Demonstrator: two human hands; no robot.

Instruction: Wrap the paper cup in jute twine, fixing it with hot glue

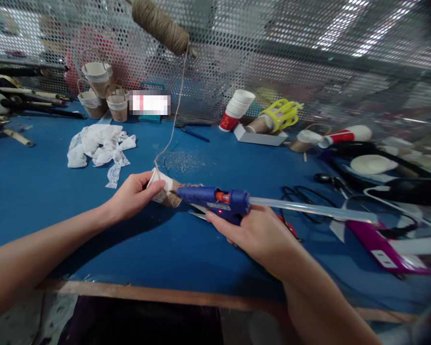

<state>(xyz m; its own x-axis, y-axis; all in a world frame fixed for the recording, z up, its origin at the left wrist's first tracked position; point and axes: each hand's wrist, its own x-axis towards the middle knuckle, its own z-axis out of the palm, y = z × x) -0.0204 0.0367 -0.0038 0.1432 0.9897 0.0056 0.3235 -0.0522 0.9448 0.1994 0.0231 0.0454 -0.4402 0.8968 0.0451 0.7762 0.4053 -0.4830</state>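
My left hand (136, 194) is closed round the white rim end of a paper cup (168, 184), which lies tilted with its base to the right. Brown twine covers the cup's lower part. A strand of twine (179, 100) runs from the cup up to a large spool (161, 26) overhead. In my right hand (253, 230) is a blue hot glue gun (215, 197), its nozzle at the twine-wrapped part of the cup; whether it touches, I cannot tell. A long clear glue stick (309, 209) sticks out of its back. Scissor blades (198, 215) show partly beneath the gun.
Small twine-wrapped baskets (118, 106) stand at the back left, behind a pile of white lace (96, 146). Stacked paper cups (237, 110) and a white box (260, 136) stand at the back. Black cables (301, 199) and a purple packet (388, 249) lie right.
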